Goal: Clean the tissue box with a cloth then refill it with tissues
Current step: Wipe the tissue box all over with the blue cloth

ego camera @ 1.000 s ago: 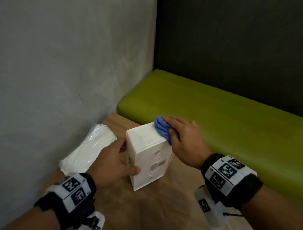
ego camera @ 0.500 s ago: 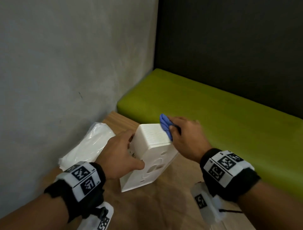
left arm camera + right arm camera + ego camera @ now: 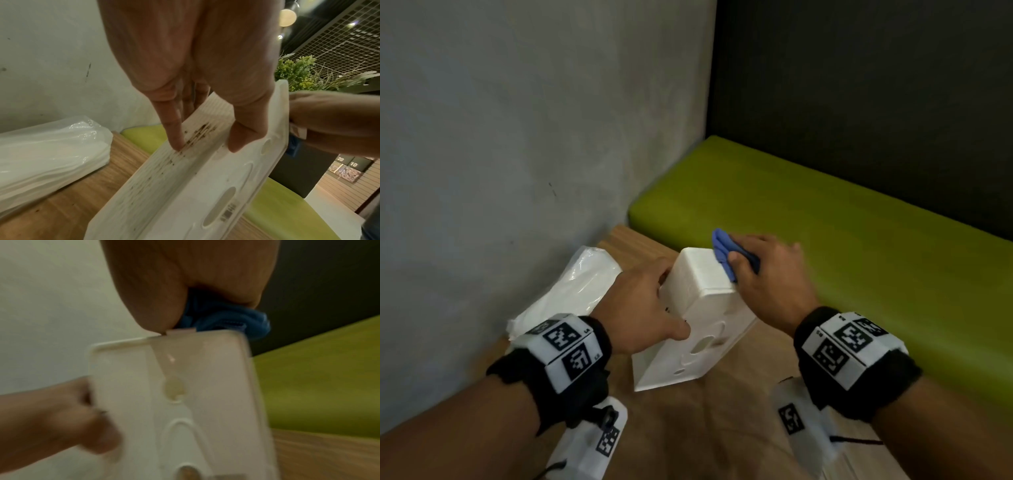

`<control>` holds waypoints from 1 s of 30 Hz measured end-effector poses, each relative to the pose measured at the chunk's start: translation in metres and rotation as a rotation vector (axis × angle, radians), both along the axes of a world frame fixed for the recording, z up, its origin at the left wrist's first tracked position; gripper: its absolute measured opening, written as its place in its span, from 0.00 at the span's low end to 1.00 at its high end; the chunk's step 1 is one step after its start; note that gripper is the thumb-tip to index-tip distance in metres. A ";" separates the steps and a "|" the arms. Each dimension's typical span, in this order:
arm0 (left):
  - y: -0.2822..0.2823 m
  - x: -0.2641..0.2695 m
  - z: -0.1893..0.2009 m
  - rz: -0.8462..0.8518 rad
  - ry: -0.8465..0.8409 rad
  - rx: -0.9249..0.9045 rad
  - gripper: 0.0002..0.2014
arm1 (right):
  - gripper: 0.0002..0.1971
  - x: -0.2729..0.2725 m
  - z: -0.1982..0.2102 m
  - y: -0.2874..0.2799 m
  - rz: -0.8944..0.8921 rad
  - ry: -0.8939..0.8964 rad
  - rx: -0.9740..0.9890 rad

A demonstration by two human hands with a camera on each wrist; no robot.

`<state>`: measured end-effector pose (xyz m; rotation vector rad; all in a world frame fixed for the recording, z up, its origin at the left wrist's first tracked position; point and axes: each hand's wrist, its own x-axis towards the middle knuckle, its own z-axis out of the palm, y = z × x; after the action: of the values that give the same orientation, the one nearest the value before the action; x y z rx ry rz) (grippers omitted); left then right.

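Observation:
A white plastic tissue box [image 3: 698, 322] stands tilted on one end on the wooden table [image 3: 715, 425]. My left hand [image 3: 650, 308] grips its left side, thumb on the face with the holes, fingers on a ribbed side [image 3: 164, 162] speckled with dark dirt. My right hand [image 3: 763, 274] holds a bunched blue cloth [image 3: 722, 255] against the box's top right edge. The right wrist view shows the blue cloth [image 3: 226, 319] squeezed between palm and the box [image 3: 185, 394]. A clear plastic pack of white tissues [image 3: 571, 287] lies left of the box by the wall.
A grey wall [image 3: 517, 120] runs along the table's left side. A green padded bench seat [image 3: 825, 233] lies beyond the table's far edge, with a dark panel [image 3: 859, 85] behind it. Green plants [image 3: 296, 71] show in the left wrist view.
The box has tipped further to the right under my left hand. My right hand with the cloth has slid along the box's upper edge toward the far end.

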<state>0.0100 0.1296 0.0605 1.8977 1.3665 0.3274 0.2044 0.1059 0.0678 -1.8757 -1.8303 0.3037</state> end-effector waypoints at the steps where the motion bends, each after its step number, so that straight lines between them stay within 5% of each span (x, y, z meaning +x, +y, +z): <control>1: 0.001 0.002 0.001 -0.004 0.002 0.000 0.37 | 0.17 -0.010 0.005 -0.002 0.044 -0.022 0.024; 6: 0.003 0.006 0.006 -0.031 0.050 0.024 0.31 | 0.21 -0.024 0.007 0.001 0.121 0.025 0.064; 12: 0.008 0.009 0.006 -0.077 0.124 0.068 0.31 | 0.15 0.014 -0.020 0.005 -0.175 0.096 -0.158; 18: 0.012 0.016 0.009 -0.045 0.110 0.098 0.16 | 0.23 -0.029 0.001 0.003 -0.015 -0.019 0.084; 24: 0.006 0.021 0.005 -0.105 0.208 0.162 0.29 | 0.16 0.004 -0.012 -0.005 -0.155 0.190 -0.120; 30: 0.005 0.030 0.006 -0.089 0.198 0.151 0.18 | 0.24 -0.014 -0.006 -0.013 0.027 0.067 0.050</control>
<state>0.0396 0.1345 0.0669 2.1573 1.4131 0.2073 0.1902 0.0927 0.0614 -1.7875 -1.8035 0.3233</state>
